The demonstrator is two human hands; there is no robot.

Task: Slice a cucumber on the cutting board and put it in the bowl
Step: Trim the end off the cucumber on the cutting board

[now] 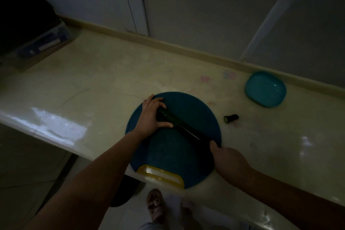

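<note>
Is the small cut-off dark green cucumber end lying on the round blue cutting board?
No, the cucumber end lies on the cream countertop, apart from the cutting board's right edge.

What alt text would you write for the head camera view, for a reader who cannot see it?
A person's left hand grips a cucumber on a round blue cutting board while the right hand holds a knife against it. A cut cucumber end and an empty teal bowl sit on the dim counter to the right.
</note>
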